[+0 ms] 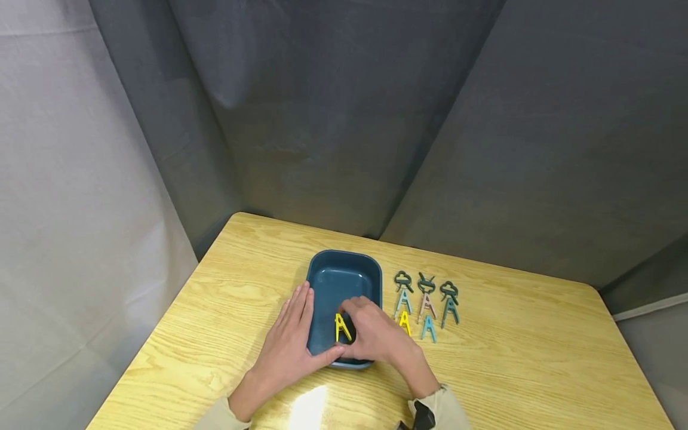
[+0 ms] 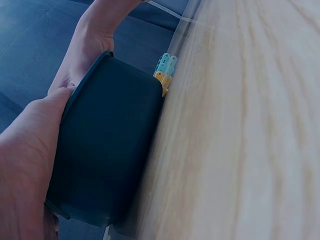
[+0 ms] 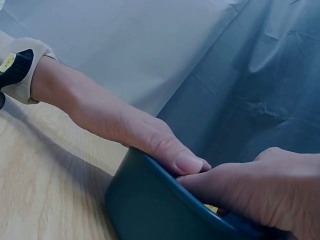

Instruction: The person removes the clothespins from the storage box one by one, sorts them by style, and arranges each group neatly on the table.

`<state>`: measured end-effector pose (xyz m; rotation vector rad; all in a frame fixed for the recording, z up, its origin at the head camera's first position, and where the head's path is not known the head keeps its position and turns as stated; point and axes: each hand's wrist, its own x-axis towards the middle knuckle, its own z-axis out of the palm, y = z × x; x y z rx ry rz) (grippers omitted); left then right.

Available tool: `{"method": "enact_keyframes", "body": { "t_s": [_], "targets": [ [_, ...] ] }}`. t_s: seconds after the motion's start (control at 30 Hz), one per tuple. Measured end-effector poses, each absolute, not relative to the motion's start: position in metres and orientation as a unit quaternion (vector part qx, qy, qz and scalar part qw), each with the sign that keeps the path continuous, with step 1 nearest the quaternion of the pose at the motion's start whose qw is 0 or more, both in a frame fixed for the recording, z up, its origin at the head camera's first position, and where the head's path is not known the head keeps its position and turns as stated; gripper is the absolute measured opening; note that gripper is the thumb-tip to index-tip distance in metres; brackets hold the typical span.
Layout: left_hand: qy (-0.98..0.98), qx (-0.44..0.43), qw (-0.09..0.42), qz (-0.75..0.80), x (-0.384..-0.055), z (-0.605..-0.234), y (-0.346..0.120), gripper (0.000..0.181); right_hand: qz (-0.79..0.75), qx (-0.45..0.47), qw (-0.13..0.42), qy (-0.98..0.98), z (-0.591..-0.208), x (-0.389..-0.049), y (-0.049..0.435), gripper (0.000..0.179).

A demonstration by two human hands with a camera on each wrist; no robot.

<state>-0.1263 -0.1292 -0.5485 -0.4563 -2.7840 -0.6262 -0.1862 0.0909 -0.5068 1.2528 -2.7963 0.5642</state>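
A dark blue-green rectangular bin (image 1: 344, 280) stands on the table. My left hand (image 1: 287, 340) lies along its left side with straight fingers, the thumb reaching across the near rim. Inside the bin, my right hand (image 1: 371, 331) curls around a yellow clothespin (image 1: 342, 327), with the index finger at its top and the thumb by its lower end. Both thumbs come close together at the near rim, as the right wrist view shows. There, the bin wall and right hand hide most of the yellow clothespin.
Right of the bin, several clips stand in rows: dark green clips (image 1: 426, 285) at the back, then light blue, pink (image 1: 427, 305) and teal (image 1: 450, 312) clothespins, then another yellow clothespin (image 1: 405, 323) and a blue one (image 1: 428, 328). Grey curtains (image 1: 344, 119) hang behind the wooden table (image 1: 537, 358).
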Motion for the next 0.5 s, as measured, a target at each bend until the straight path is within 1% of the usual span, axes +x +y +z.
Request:
{"method": "enact_keyframes", "body": {
  "t_s": [0.2,0.5],
  "targets": [
    [-0.956,-0.158,0.120,-0.215,-0.127,-0.548,-0.129,0.124,0.208,0.389,0.032,-0.897,-0.500,-0.187,0.097,0.065],
    [-0.957,-0.152,0.111,-0.222,-0.127,-0.547,-0.129,0.124,0.226,0.352,0.038,-0.907,-0.486,-0.182,0.119,0.061]
  ]
}}
